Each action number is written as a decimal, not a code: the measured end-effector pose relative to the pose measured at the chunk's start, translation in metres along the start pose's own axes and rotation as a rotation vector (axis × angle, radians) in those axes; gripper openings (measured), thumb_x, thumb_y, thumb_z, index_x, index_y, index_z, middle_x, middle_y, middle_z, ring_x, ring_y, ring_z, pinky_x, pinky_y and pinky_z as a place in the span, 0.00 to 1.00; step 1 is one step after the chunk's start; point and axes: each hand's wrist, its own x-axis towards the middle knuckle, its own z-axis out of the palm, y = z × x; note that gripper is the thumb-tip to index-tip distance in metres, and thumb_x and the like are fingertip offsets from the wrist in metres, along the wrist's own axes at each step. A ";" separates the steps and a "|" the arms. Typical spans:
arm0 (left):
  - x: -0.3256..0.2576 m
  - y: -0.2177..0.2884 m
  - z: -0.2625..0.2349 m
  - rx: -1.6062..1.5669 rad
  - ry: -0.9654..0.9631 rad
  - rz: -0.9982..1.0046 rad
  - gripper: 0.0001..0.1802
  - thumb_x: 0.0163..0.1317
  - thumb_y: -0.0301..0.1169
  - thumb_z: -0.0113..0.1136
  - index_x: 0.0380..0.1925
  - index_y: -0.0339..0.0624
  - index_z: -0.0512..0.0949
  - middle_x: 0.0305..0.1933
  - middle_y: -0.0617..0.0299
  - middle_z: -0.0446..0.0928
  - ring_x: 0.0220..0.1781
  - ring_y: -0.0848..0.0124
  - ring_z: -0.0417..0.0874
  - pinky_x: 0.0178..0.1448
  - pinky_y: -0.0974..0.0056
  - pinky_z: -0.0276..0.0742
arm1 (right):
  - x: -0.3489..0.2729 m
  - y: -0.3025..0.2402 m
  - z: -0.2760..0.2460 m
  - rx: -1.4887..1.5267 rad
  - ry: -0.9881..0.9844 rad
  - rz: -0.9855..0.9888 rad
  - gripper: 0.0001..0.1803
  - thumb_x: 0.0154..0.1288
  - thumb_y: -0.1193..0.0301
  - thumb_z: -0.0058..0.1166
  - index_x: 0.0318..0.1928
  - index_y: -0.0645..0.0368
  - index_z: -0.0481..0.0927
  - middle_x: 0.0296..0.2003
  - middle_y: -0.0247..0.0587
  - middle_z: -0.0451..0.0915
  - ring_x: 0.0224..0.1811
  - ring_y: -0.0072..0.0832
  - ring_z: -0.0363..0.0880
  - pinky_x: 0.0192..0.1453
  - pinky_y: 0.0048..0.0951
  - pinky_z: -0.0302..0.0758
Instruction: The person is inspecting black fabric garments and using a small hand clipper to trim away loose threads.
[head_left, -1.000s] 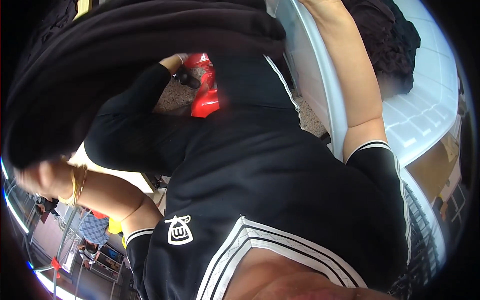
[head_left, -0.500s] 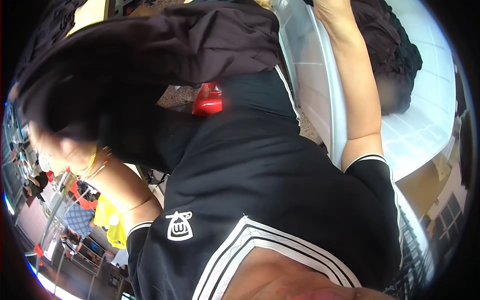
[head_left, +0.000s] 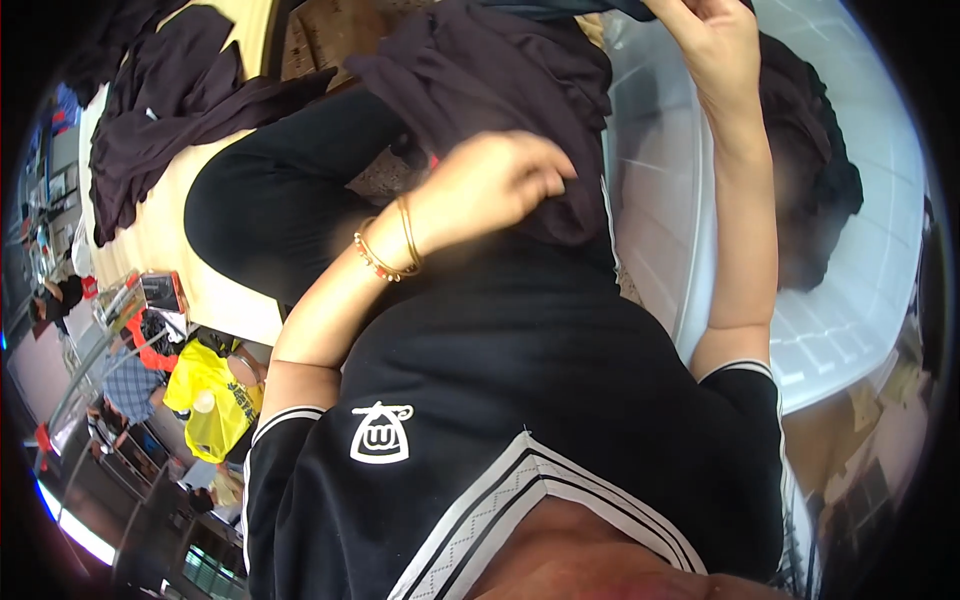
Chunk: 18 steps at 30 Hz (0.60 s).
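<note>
Dark cloth point(head_left: 490, 85) — 1 on lap | right hand point(head_left: 715, 30) pinching fabric point(head_left: 585, 8) | left hand point(head_left: 505, 175) — hold unclear

The top edge cuts across the fingertips of the right hand point(head_left: 722, 45), so how they hold the dark strip of cloth point(head_left: 580, 8) cannot be made out. Blur softens the fingers of the left hand point(head_left: 495, 185); whether they touch the brown cloth point(head_left: 480, 75) is unclear. The right forearm point(head_left: 742, 230) hides part of the dark heap point(head_left: 835, 170) by the bin's point(head_left: 875, 320) left rim. Past the worktop's point(head_left: 160, 230) left edge, small objects are too tiny to name.
</note>
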 end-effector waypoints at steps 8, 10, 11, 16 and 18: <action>0.028 -0.050 -0.072 0.724 0.753 -0.529 0.26 0.63 0.52 0.54 0.44 0.39 0.78 0.42 0.47 0.82 0.46 0.51 0.82 0.49 0.54 0.77 | -0.002 -0.011 0.002 -0.076 -0.087 0.067 0.13 0.62 0.82 0.59 0.48 0.68 0.80 0.34 0.28 0.80 0.33 0.13 0.76 0.39 0.14 0.71; 0.040 -0.065 -0.082 0.726 0.766 -0.597 0.27 0.64 0.53 0.52 0.47 0.40 0.78 0.45 0.44 0.81 0.50 0.49 0.81 0.52 0.51 0.76 | -0.003 -0.004 -0.001 -0.184 -0.091 0.059 0.14 0.63 0.81 0.58 0.50 0.68 0.79 0.36 0.29 0.80 0.36 0.13 0.76 0.41 0.14 0.71; 0.045 -0.070 -0.085 0.739 0.746 -0.618 0.27 0.64 0.53 0.52 0.49 0.40 0.77 0.45 0.44 0.81 0.50 0.49 0.81 0.53 0.51 0.76 | -0.003 0.004 -0.005 -0.252 -0.055 -0.017 0.18 0.64 0.77 0.59 0.54 0.65 0.79 0.39 0.28 0.80 0.36 0.12 0.74 0.41 0.12 0.69; 0.042 -0.084 -0.089 0.669 0.615 -0.684 0.21 0.61 0.50 0.55 0.41 0.46 0.82 0.47 0.50 0.81 0.50 0.52 0.82 0.53 0.52 0.76 | -0.003 0.004 -0.006 -0.269 -0.126 0.054 0.18 0.64 0.77 0.59 0.55 0.65 0.79 0.42 0.33 0.82 0.42 0.15 0.77 0.50 0.16 0.71; 0.038 -0.089 -0.081 0.747 0.768 -0.561 0.18 0.59 0.48 0.59 0.36 0.46 0.84 0.42 0.53 0.82 0.46 0.55 0.83 0.50 0.52 0.76 | -0.006 0.001 0.004 -0.237 -0.155 0.114 0.17 0.64 0.76 0.59 0.53 0.67 0.78 0.40 0.33 0.82 0.40 0.14 0.77 0.46 0.16 0.72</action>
